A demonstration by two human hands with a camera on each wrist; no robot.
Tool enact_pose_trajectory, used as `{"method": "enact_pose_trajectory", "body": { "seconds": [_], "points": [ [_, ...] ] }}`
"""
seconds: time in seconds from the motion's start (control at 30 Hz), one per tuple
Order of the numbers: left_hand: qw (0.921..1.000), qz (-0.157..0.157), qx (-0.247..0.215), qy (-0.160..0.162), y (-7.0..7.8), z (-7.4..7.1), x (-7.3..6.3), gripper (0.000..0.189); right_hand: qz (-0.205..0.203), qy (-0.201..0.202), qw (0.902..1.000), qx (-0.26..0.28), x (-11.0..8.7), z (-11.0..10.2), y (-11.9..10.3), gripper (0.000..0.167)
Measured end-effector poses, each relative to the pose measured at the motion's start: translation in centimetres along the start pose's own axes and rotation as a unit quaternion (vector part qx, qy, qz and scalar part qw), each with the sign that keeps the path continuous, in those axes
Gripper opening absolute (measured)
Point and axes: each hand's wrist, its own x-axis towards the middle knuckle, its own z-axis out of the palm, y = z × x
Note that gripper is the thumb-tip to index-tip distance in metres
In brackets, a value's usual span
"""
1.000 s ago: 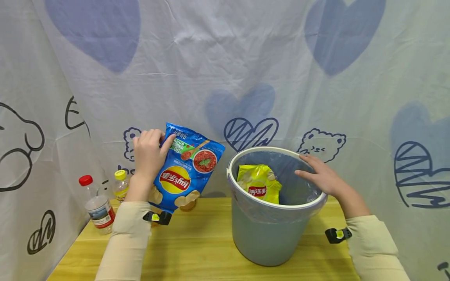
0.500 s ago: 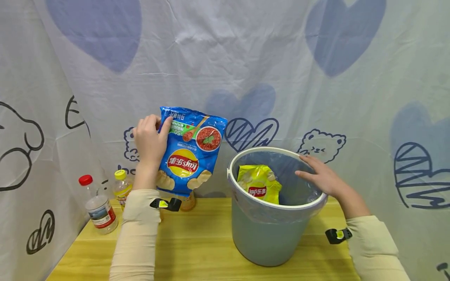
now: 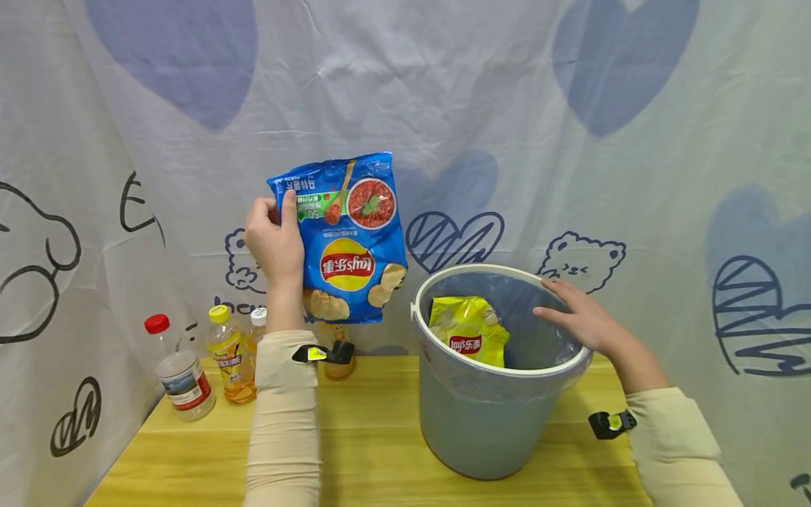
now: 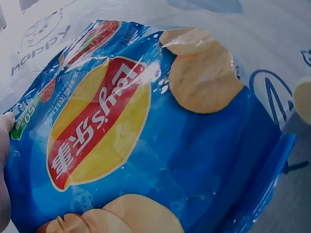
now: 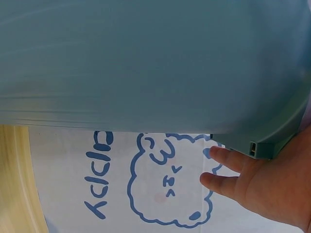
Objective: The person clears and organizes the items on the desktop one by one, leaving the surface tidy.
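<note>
My left hand [image 3: 277, 236] pinches a blue bag of Lay's potato chips [image 3: 355, 239] by its upper left side, with the printing upside down. It is held up in the air, left of a grey-blue trash can [image 3: 479, 429]. The left wrist view is mostly filled by the chip bag [image 4: 194, 155]. My right hand [image 3: 586, 320] holds the can's white rim at the right, thumb on the inside. In the right wrist view, two fingers of the right hand [image 5: 272, 184] extend outside the can wall [image 5: 146, 68]. A yellow Lay's bag [image 3: 469, 331] lies inside the lined can.
On the wooden table [image 3: 367, 436], at the left, stand a red-capped bottle [image 3: 180, 373], a yellow-capped drink bottle [image 3: 233, 359] and a white-capped bottle [image 3: 258, 320]. Another bottle [image 3: 338, 355] is partly hidden behind the left arm and blue bag. A patterned curtain [image 3: 405, 105] hangs behind.
My left hand has risen and moved slightly right with the blue chip bag, which has turned more upright. More of the bottles shows behind the arm. The right hand and can stay put.
</note>
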Motion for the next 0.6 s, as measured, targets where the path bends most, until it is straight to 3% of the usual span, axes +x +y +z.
{"method": "enact_pose_trajectory", "body": {
  "seconds": [0.33, 0.4, 0.6],
  "points": [
    [0.9897, -0.087, -0.085, 0.076, 1.2, 1.9, -1.0, 0.035, -0.002, 0.000, 1.0000, 0.001, 0.0, 0.1, 0.2, 0.080],
    [0.9877, -0.094, -0.094, 0.082, 1.4, 2.3, -1.4, 0.034, -0.002, 0.000, 1.0000, 0.001, 0.0, 0.1, 0.2, 0.079],
    [0.9880, -0.096, -0.098, 0.071, 1.4, 2.2, -1.4, 0.031, 0.000, -0.016, 0.9994, 0.030, 0.5, 2.7, -1.4, 0.079]
  ]
}}
